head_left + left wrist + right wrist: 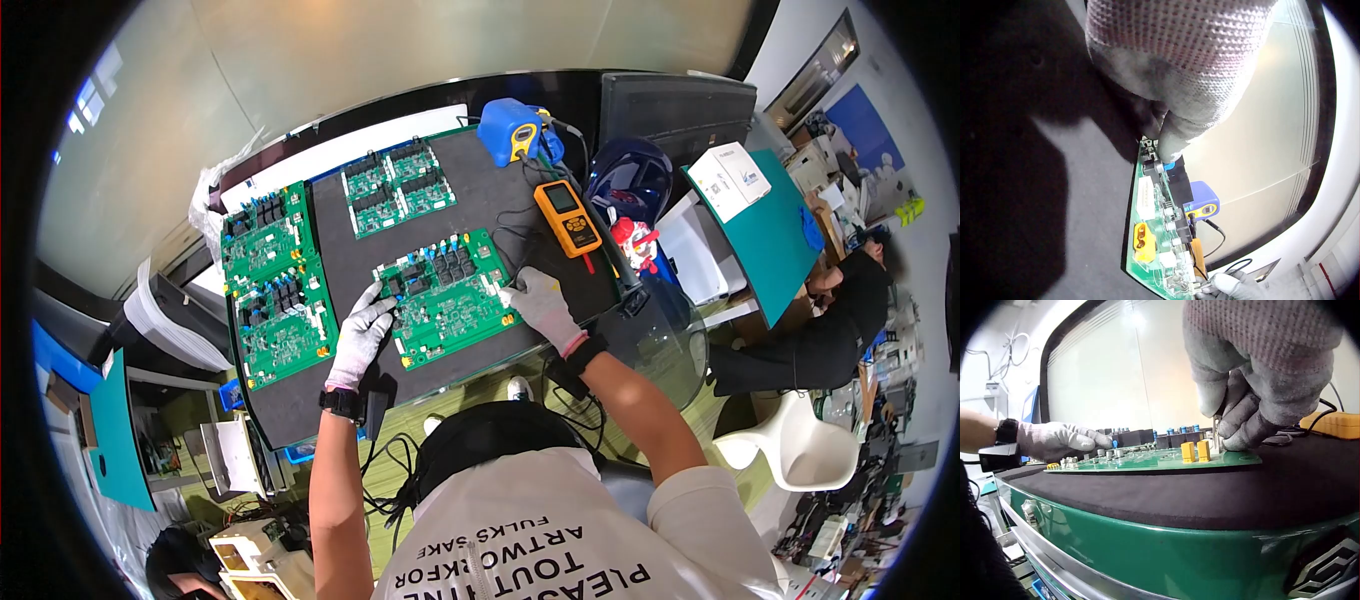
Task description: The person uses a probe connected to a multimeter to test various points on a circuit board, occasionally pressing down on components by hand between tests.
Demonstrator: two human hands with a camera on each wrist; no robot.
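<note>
A green circuit board lies on the dark mat, with black, blue and yellow parts on it. The gloved left hand touches its left edge with fingers mostly extended; the left wrist view shows those fingertips by a corner of the board. At the right edge, the gloved right hand has its fingers bent down. In the right wrist view, this hand pinches a small metal part just behind two yellow connectors. Its exact shape is hidden by the fingers.
Two more boards lie at the left, and a group of smaller boards behind. A yellow meter and a blue soldering station stand at the right, with cables. Someone in black is farther right.
</note>
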